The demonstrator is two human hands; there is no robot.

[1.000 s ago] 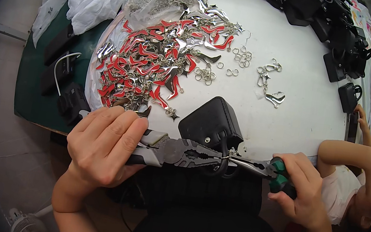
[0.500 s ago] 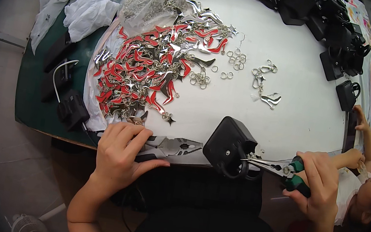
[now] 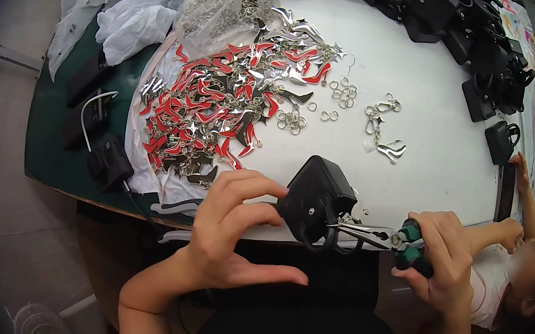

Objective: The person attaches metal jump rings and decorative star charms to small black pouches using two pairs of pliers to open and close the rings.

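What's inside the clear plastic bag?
Through the clear plastic bag, a heap of small silvery metal pieces shows. Pieces deeper down are covered by the outer ones.

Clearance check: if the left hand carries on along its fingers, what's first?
Likely the small black bag, right by the left hand; depth is unclear, so the fingertips may be touching it.

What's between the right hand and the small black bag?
A pair of green-handled pliers: the right hand grips the handles, and the thin metal tips reach the small black bag near its carrying loops. The head view shows this.
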